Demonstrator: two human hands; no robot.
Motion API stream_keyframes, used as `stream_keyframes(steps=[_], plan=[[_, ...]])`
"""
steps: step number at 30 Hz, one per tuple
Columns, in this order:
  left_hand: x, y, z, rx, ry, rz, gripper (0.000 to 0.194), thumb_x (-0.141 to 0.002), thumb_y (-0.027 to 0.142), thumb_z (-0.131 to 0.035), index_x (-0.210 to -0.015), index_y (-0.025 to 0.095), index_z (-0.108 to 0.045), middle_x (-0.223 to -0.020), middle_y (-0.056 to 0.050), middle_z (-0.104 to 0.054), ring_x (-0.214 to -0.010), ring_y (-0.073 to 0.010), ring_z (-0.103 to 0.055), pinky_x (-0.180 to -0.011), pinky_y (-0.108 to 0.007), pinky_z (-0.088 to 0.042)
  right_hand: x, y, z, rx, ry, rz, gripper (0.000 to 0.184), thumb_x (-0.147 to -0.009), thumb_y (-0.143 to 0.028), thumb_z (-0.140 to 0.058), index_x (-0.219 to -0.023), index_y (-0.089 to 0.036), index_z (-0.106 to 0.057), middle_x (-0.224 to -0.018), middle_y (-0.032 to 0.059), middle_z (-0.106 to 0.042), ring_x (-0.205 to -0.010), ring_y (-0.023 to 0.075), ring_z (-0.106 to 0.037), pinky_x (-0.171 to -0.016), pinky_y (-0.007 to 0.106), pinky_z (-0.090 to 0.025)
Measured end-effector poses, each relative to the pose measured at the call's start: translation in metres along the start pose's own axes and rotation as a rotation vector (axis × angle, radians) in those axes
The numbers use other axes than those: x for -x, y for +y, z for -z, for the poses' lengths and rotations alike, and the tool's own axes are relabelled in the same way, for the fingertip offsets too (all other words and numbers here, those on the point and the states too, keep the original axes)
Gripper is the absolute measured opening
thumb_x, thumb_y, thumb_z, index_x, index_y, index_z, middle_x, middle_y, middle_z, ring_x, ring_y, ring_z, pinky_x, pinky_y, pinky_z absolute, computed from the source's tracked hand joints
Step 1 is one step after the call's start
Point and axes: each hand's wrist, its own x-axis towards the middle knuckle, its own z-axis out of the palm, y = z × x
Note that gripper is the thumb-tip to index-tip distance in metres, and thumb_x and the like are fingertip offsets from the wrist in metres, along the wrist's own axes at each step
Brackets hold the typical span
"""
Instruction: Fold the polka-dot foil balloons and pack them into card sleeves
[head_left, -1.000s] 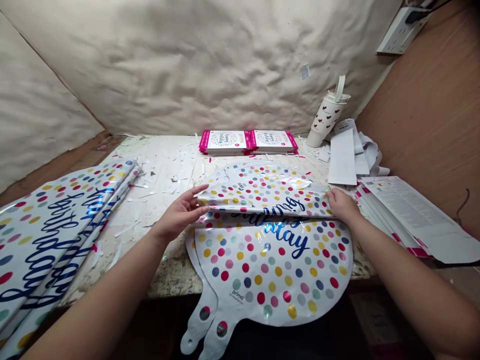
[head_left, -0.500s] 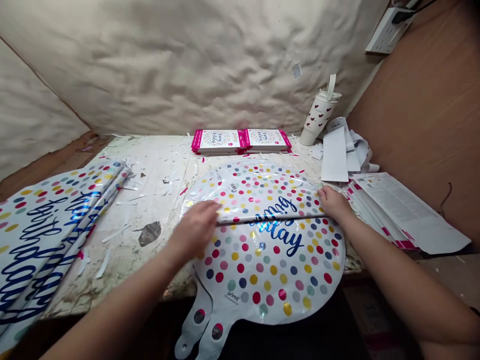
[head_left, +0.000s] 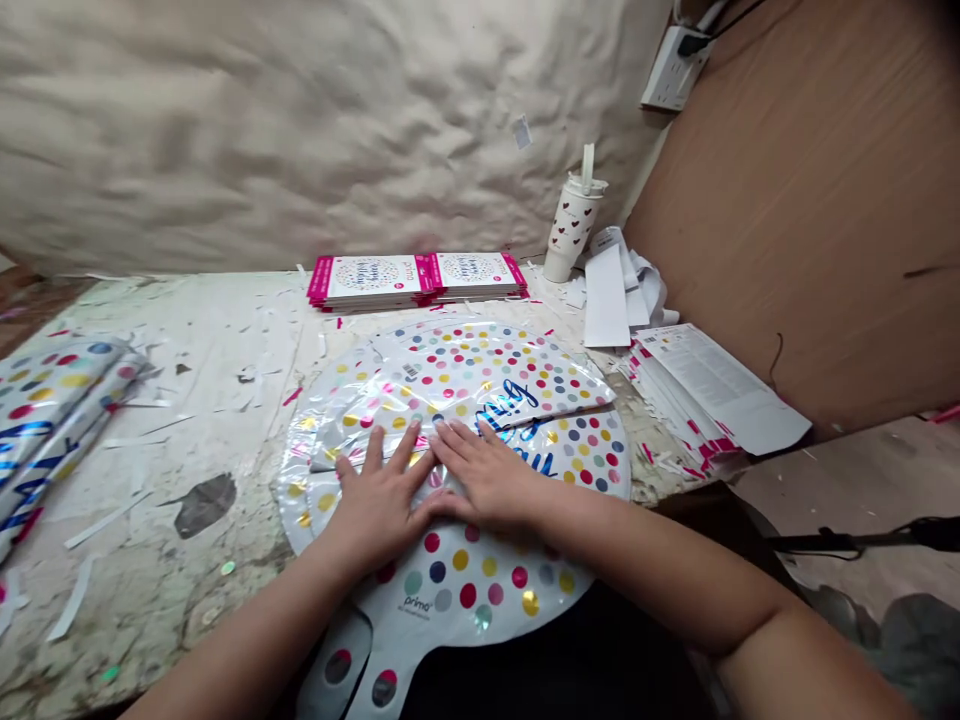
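A flat foil balloon (head_left: 465, 595), white with coloured dots and blue lettering, lies over the table's front edge with its upper part folded down. Another balloon layer shows beneath it, and two tails hang off the edge. My left hand (head_left: 384, 495) rests on the balloon with fingers spread across the fold. Beside it, my right hand (head_left: 487, 475) presses flat on the same fold, its thumb close to the left thumb. Neither hand grips anything. Part of the lettering is hidden under my right hand and forearm.
More folded dotted balloons (head_left: 60, 410) lie at the left. Pink-edged packets (head_left: 375, 278) are stacked at the back, near a white tumbler (head_left: 574, 225). White paper pieces (head_left: 609, 290) and printed cards (head_left: 720, 385) sit at the right. Paper scraps litter the table (head_left: 225, 420).
My hands have come from the two ends of the fold to its middle and now lie flat there. My right hand has let go of the balloon's edge. The view has turned right.
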Motion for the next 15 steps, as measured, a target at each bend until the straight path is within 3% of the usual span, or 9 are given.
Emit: stream_keyframes(steps=[2, 5, 6, 8, 11, 13, 15], plan=[[-0.001, -0.001, 0.0, 0.002, 0.0, -0.001, 0.058, -0.083, 0.057, -0.035, -0.137, 0.039, -0.026, -0.149, -0.006, -0.019, -0.132, -0.047, -0.005, -0.087, -0.076, -0.01, 0.034, 0.021, -0.003, -0.004, -0.053, -0.184, 0.078, -0.084, -0.063, -0.026, -0.144, -0.015, -0.01, -0.15, 0.0058, -0.007, -0.137, 0.0233, -0.007, -0.11, 0.044, -0.003], [-0.004, 0.001, 0.005, 0.026, -0.026, -0.005, 0.058, -0.083, 0.059, -0.035, -0.137, 0.039, -0.028, -0.148, -0.006, -0.021, -0.131, -0.0477, -0.007, -0.087, -0.076, -0.01, 0.103, 0.076, 0.014, 0.116, 0.043, -0.741, 0.076, -0.086, -0.06, -0.024, -0.143, -0.01, -0.014, -0.149, 0.0128, -0.012, -0.135, 0.029, -0.014, -0.108, 0.051, -0.01], [-0.006, 0.004, 0.008, 0.025, -0.02, -0.012, 0.058, -0.083, 0.06, -0.034, -0.136, 0.036, -0.032, -0.148, -0.007, -0.023, -0.131, -0.0468, -0.008, -0.088, -0.075, -0.009, 0.121, 0.088, 0.02, 0.164, 0.061, -0.866, 0.074, -0.087, -0.057, -0.025, -0.142, -0.008, -0.018, -0.148, 0.016, -0.016, -0.134, 0.0313, -0.017, -0.106, 0.052, -0.013], [-0.011, 0.015, 0.011, 0.013, 0.03, -0.046, 0.058, -0.084, 0.059, -0.032, -0.132, 0.028, -0.043, -0.147, -0.01, -0.023, -0.133, -0.0425, -0.009, -0.095, -0.07, -0.008, 0.14, 0.095, 0.025, 0.25, 0.121, -0.85, 0.068, -0.088, -0.053, -0.025, -0.139, -0.008, -0.028, -0.145, 0.0166, -0.026, -0.134, 0.0311, -0.019, -0.107, 0.049, -0.016], [-0.021, 0.04, 0.008, 0.022, 0.072, -0.078, 0.067, -0.084, 0.061, -0.029, -0.132, 0.016, -0.043, -0.148, -0.015, -0.019, -0.134, -0.0381, -0.01, -0.102, -0.059, -0.013, 0.125, 0.072, 0.015, 0.228, 0.157, -0.631, 0.064, -0.087, -0.057, -0.026, -0.139, -0.02, -0.032, -0.14, 0.0114, -0.036, -0.131, 0.0297, -0.026, -0.106, 0.045, -0.019], [-0.027, 0.054, 0.002, 0.039, 0.034, -0.062, 0.077, -0.081, 0.066, -0.03, -0.138, 0.014, -0.033, -0.147, -0.018, -0.018, -0.133, -0.0413, -0.011, -0.1, -0.061, -0.017, 0.101, 0.057, 0.004, 0.151, 0.182, -0.669, 0.07, -0.082, -0.066, -0.03, -0.139, -0.025, -0.03, -0.14, 0.0114, -0.035, -0.13, 0.0343, -0.025, -0.105, 0.049, -0.02], [-0.029, 0.062, -0.004, 0.042, 0.016, -0.048, 0.082, -0.077, 0.071, -0.031, -0.14, 0.018, -0.027, -0.147, -0.02, -0.018, -0.132, -0.0449, -0.01, -0.097, -0.065, -0.015, 0.078, 0.053, -0.001, 0.031, 0.243, -0.804, 0.079, -0.078, -0.07, -0.031, -0.141, -0.022, -0.025, -0.142, 0.015, -0.03, -0.132, 0.0381, -0.02, -0.104, 0.053, -0.016]])
